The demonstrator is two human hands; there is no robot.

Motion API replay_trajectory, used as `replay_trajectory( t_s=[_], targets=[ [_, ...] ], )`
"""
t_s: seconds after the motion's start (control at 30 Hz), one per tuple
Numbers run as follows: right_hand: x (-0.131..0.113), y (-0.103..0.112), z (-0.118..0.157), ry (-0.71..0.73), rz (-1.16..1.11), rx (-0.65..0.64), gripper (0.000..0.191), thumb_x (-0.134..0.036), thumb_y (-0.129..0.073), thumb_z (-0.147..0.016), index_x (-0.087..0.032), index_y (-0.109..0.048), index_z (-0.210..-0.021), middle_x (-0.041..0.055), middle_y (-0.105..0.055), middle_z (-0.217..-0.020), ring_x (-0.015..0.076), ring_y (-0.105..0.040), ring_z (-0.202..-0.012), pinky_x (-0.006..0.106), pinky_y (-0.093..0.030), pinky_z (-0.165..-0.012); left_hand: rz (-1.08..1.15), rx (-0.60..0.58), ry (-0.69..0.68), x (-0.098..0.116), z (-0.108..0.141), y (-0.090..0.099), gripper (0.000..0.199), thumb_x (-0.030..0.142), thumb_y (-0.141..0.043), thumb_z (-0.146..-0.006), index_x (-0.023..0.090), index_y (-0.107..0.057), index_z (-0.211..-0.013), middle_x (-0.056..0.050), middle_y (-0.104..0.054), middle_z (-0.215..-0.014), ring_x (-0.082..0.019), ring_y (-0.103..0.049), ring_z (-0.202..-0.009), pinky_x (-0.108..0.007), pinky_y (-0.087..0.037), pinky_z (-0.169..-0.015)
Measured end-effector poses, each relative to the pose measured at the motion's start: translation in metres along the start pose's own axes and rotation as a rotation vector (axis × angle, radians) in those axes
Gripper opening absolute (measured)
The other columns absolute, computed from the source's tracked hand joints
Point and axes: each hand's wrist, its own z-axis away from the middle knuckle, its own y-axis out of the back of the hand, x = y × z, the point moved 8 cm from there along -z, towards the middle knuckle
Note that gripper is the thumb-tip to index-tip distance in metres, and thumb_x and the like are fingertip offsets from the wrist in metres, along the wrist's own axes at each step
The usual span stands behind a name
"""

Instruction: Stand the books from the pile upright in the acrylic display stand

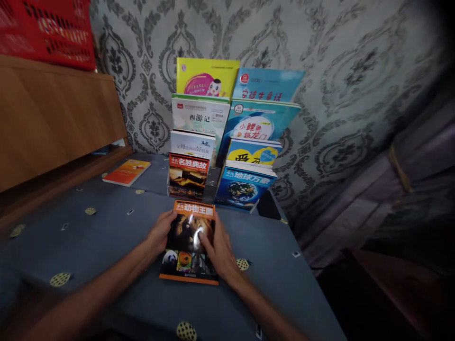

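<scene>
An orange-and-black book with a lion on its cover [186, 237] is held between both hands above the blue cloth. My left hand [162, 231] grips its upper left edge. My right hand [221, 246] holds the right edge, its thumb lying on the cover. Just beyond stand two stacked rows of upright books. The left row has a red book [188, 175] at its front, and the right row has a blue book with a globe [243, 188] at its front.
An orange book [128, 172] lies flat at the left, beside a wooden cabinet [60, 118] with a red basket [53, 35] on top. The patterned cloth [117, 227] covers the surface. A patterned wall rises behind the books; a curtain [384, 189] hangs at the right.
</scene>
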Motion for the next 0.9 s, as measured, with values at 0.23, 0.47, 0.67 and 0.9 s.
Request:
replay_trajectory(
  t_s=[0.23,0.47,0.67,0.9],
  targets=[
    [-0.010,0.002,-0.018,-0.016,-0.480,0.007,0.034,-0.052,-0.042,-0.097,-0.021,-0.057,-0.094,0.0040,-0.065,-0.085,0.0212,-0.063,-0.081,0.032,-0.054,-0.073,-0.043,0.055,-0.279,0.054,-0.009,-0.008,0.052,0.063,-0.074,-0.072,0.015,-0.074,-0.092,-0.008,-0.079,-0.087,-0.023,-0.073,-0.086,-0.033,-0.056,-0.082],
    [-0.067,0.039,-0.082,0.219,-0.266,0.122,0.028,-0.046,-0.039,-0.097,-0.023,-0.051,-0.085,0.0005,-0.059,-0.078,0.0178,-0.056,-0.072,0.028,-0.047,-0.069,-0.165,0.114,-0.792,0.156,-0.012,-0.028,0.062,0.075,-0.052,-0.083,0.017,-0.072,-0.080,-0.006,-0.076,-0.078,-0.026,-0.070,-0.095,-0.034,-0.057,-0.082],
    [-0.094,0.067,-0.125,0.325,-0.257,0.248,0.023,-0.034,-0.043,-0.096,-0.018,-0.059,-0.101,0.0072,-0.067,-0.095,0.0207,-0.062,-0.085,0.031,-0.050,-0.076,-0.230,0.084,-1.107,0.219,-0.013,-0.051,0.061,0.073,-0.045,-0.089,0.018,-0.068,-0.079,-0.006,-0.071,-0.084,-0.023,-0.067,-0.098,-0.032,-0.056,-0.079],
    [-0.086,0.064,-0.127,0.389,-0.284,0.428,0.017,-0.031,-0.049,-0.096,-0.020,-0.062,-0.095,0.0044,-0.065,-0.089,0.0185,-0.062,-0.081,0.030,-0.051,-0.072,-0.291,0.035,-1.249,0.224,-0.030,-0.061,0.060,0.070,-0.038,-0.094,0.018,-0.067,-0.087,-0.003,-0.067,-0.085,-0.018,-0.064,-0.090,-0.032,-0.053,-0.085]
  ],
)
